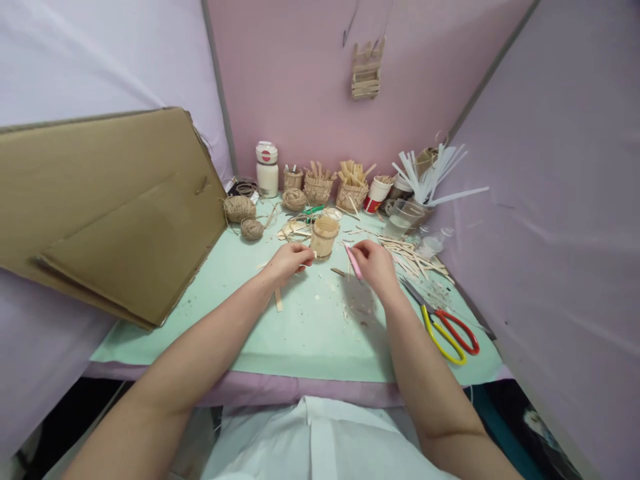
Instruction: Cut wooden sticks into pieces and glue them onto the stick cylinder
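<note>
A pink wall (295,80) fills the upper middle, meeting a pale lilac left wall (140,60) and a greyer lilac right wall (565,173) along grey corner strips (218,80). Soft light brightens the upper left. A mint-green tabletop (310,347) spans the center, with lilac cloth (270,388) along its lower edge.

White cloth garment (265,447), bare forearms (213,343)
Well behind the fingers (301,255), soft creases spread across the garment, and a straight white band (323,443) runs down its middle.

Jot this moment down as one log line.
left hand: beside wooden cup | right hand: holding pink tool | right of right forearm: scissors on table
</note>
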Action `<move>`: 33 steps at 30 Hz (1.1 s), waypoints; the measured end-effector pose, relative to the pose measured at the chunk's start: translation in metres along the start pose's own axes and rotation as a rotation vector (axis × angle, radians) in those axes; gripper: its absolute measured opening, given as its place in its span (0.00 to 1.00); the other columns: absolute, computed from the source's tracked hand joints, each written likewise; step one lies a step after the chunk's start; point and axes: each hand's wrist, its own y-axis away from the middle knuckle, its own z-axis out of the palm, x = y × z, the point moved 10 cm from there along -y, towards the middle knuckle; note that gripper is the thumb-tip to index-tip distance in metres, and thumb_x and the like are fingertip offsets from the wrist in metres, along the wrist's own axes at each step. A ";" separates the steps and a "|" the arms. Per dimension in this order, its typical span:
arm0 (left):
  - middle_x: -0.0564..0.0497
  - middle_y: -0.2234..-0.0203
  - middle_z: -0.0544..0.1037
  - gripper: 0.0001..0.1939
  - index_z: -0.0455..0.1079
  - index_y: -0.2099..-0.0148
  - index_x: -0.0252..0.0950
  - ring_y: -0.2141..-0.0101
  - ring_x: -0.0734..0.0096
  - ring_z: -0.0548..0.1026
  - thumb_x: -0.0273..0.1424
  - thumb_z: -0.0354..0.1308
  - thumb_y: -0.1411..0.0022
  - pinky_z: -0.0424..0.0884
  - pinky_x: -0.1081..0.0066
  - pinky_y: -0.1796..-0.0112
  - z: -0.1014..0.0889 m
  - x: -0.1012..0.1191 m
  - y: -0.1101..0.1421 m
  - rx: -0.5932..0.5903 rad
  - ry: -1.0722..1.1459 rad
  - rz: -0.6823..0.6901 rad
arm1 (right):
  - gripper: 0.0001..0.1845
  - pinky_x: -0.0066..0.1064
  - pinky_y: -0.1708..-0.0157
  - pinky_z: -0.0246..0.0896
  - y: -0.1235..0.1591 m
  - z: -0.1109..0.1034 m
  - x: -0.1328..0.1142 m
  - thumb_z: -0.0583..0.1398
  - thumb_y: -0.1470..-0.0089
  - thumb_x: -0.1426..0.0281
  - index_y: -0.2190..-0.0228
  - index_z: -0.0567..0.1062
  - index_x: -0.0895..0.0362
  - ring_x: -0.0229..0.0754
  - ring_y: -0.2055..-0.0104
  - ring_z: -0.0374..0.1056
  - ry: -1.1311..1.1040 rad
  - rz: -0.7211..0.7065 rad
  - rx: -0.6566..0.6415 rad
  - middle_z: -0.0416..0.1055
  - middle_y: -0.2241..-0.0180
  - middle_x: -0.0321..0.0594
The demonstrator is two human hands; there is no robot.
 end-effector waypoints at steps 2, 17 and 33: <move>0.52 0.78 0.71 0.09 0.68 0.73 0.35 0.73 0.75 0.69 0.35 0.59 0.57 0.59 0.77 0.76 0.000 0.001 0.000 -0.003 -0.014 0.007 | 0.16 0.32 0.68 0.53 0.001 -0.017 0.034 0.52 0.47 0.61 0.73 0.75 0.57 0.46 0.68 0.67 0.116 0.163 0.023 0.73 0.74 0.45; 0.53 0.78 0.71 0.09 0.66 0.74 0.35 0.73 0.75 0.68 0.35 0.58 0.57 0.59 0.78 0.76 -0.003 0.004 0.001 0.005 -0.030 0.003 | 0.18 0.31 0.77 0.54 0.002 0.010 0.116 0.57 0.56 0.65 0.92 0.69 0.56 0.41 0.82 0.62 0.018 0.464 -0.217 0.67 0.90 0.43; 0.53 0.78 0.71 0.11 0.68 0.73 0.34 0.73 0.77 0.69 0.33 0.64 0.60 0.63 0.76 0.72 0.000 0.007 0.007 -0.043 0.123 -0.076 | 0.20 0.28 0.77 0.57 0.045 -0.015 0.048 0.61 0.57 0.57 0.65 0.69 0.57 0.40 0.72 0.64 -0.564 0.282 0.064 0.70 0.69 0.39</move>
